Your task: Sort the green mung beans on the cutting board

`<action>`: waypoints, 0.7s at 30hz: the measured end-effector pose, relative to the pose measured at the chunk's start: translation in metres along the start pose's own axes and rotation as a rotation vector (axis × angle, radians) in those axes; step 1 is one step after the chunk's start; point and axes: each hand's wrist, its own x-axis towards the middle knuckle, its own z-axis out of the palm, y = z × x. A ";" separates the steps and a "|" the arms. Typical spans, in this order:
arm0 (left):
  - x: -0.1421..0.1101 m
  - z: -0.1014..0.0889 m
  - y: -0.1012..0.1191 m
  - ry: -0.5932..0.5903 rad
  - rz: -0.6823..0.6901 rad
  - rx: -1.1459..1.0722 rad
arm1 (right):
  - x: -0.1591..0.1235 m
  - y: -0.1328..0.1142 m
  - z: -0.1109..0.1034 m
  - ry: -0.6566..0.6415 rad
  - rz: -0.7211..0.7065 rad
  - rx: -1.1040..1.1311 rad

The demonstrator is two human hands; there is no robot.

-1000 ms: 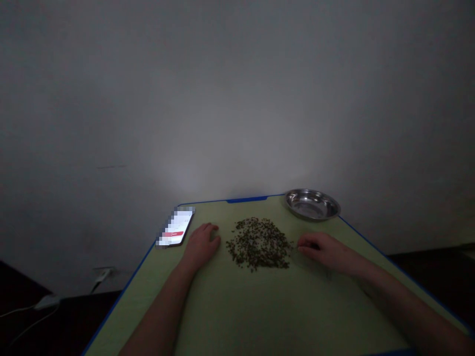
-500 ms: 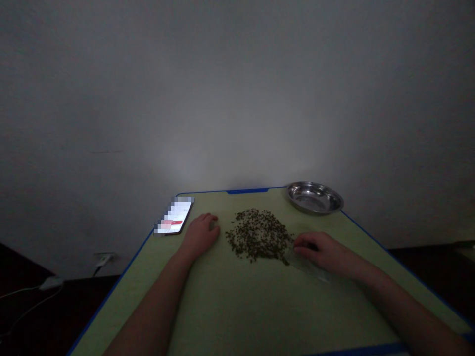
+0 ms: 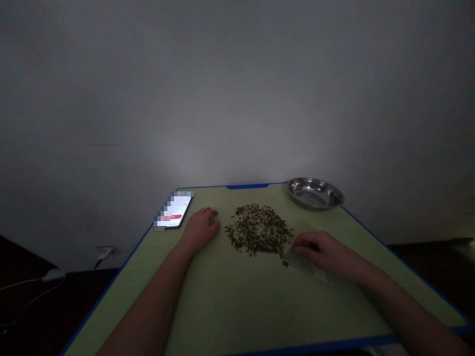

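A spread of small dark brown bits (image 3: pixel 260 230), like seeds or dried pieces, lies in the middle of the green table (image 3: pixel 252 301). To its right, my right hand (image 3: pixel 315 249) pinches a thin clear plastic bag (image 3: pixel 311 271) whose near side rests low over the tabletop. A small clump of the bits (image 3: pixel 285 263) sits by the bag's left end. My left hand (image 3: pixel 201 228) lies on the table left of the spread, fingers apart and holding nothing. It is close to the phone but apart from it.
A shiny metal bowl (image 3: pixel 315 194) stands at the table's back right corner. At the back left lies a phone (image 3: pixel 174 210) with its screen lit. Behind the table is a grey wall (image 3: pixel 237 99). A plug (image 3: pixel 106 253) and a power strip (image 3: pixel 54 275) with cables are low at left.
The small clump near the bag now lies apart from the main spread, where before it joined the edge. Both hands stay nearly in place. The camera view has tilted slightly.
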 end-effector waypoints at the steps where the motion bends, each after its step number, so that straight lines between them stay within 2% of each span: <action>1: 0.000 0.000 0.000 -0.005 -0.001 0.001 | 0.000 -0.001 0.000 -0.005 -0.002 0.003; 7: 0.000 0.002 -0.003 0.004 0.029 0.001 | -0.002 -0.003 0.000 -0.053 -0.025 0.019; 14: 0.000 0.001 -0.001 0.000 0.020 -0.005 | 0.001 0.011 -0.005 0.064 0.009 -0.028; 21: 0.000 0.000 0.000 -0.012 -0.002 0.012 | 0.004 0.009 0.004 0.048 -0.010 -0.016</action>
